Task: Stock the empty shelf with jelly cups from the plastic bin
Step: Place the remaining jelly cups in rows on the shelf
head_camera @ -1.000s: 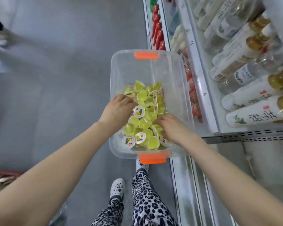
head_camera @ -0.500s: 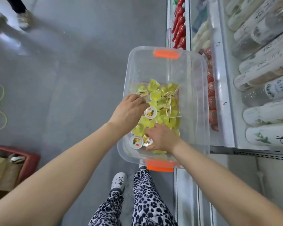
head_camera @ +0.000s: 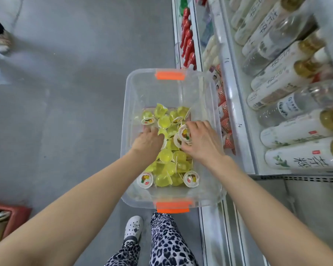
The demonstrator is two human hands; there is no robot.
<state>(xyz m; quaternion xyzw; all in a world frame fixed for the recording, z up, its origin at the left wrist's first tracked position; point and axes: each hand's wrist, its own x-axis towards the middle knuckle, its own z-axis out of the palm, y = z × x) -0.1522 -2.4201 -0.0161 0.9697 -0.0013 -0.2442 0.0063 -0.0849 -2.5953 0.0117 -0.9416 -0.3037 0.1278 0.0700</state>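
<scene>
A clear plastic bin [head_camera: 130, 104] with orange latches holds several yellow jelly cups [head_camera: 164, 160] with white fruit-print lids. Both hands are inside it. My left hand [head_camera: 147, 142] lies knuckles-up on the left of the pile, its fingers curled down among the cups; whether it holds one is hidden. My right hand [head_camera: 201, 140] is raised a little above the pile and grips a jelly cup [head_camera: 185, 133], lid facing me, with another cup tucked beneath it.
White shelves [head_camera: 236, 112] run along the right, with tall bottles [head_camera: 288, 129] on top and red-patterned cups and red bottles [head_camera: 187, 37] on lower levels. Grey floor lies to the left. A red crate [head_camera: 17, 214] sits bottom left. Another person's foot [head_camera: 1, 42] shows top left.
My right hand moved from the near end of the pile toward the middle right and lifted a jelly cup. My left hand shifted slightly and dug into the left side of the pile.
</scene>
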